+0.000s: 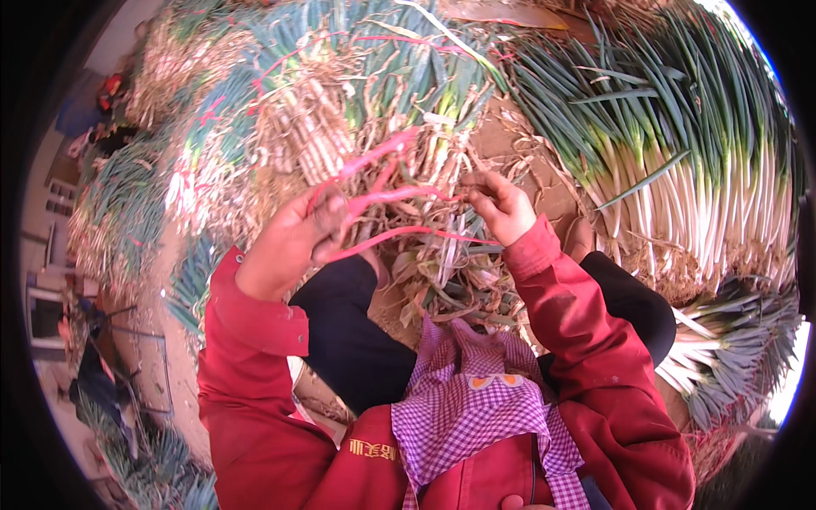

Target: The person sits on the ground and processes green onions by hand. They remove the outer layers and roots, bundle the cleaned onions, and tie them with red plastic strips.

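Several strands of pink plastic tying ribbon [395, 194] stretch between my hands in front of my knees. My left hand [299, 233] grips the gathered strands, its fingers curled around them. Between thumb and fingertips, my right hand [500, 203] pinches the end of one strand. Another strand runs lower, towards my right cuff; its far end is hidden. Below the ribbon lies a heap of dry leaves and green onion trimmings [446, 274]. Just beyond it rests a bundle of green onions [440, 134] with dry outer leaves.
Trimmed green onions [669, 146] with white stems and roots fill the right side. More green onions [733, 357] lie below them. Tied bundles [306, 121] are stacked ahead and to the left. A metal frame [167, 373] stands on the ground at far left.
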### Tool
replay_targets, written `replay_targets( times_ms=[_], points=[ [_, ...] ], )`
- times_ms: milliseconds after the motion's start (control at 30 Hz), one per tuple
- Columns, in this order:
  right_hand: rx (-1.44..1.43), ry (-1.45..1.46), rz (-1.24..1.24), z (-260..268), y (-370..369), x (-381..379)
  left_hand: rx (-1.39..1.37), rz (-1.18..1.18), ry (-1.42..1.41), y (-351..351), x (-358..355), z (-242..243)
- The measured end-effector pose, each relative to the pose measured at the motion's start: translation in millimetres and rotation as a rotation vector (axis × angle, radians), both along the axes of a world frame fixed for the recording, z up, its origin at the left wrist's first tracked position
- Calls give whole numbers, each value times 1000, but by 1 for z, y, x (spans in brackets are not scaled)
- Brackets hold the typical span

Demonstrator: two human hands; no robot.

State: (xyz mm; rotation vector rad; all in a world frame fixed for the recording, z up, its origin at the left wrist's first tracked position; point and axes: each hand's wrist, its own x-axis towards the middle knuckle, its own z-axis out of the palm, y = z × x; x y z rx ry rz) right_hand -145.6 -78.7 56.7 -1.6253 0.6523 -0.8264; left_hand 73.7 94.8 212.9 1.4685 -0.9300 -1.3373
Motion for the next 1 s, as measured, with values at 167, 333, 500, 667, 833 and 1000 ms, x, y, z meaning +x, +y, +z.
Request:
replay_targets(
  times_ms=[167, 333, 500, 667, 833, 1000],
  points=[
    [-190, -292, 558, 57, 75, 24, 8, 67, 69, 86, -70, 51],
    [67, -30, 911, 89, 120, 5, -329, 587, 147, 132, -39, 49],
    [25, 283, 699, 94, 74, -20, -477, 952, 18, 178, 78, 39],
    [-91, 662, 519, 92, -15, -36, -515, 932, 174, 162, 141, -27],
    [91, 876, 249, 75, -122, -20, -318, 742, 424, 61, 153, -109],
    [84, 858, -17, 6, -239, 40, -106, 614, -127, -67, 190, -182]
  ],
)
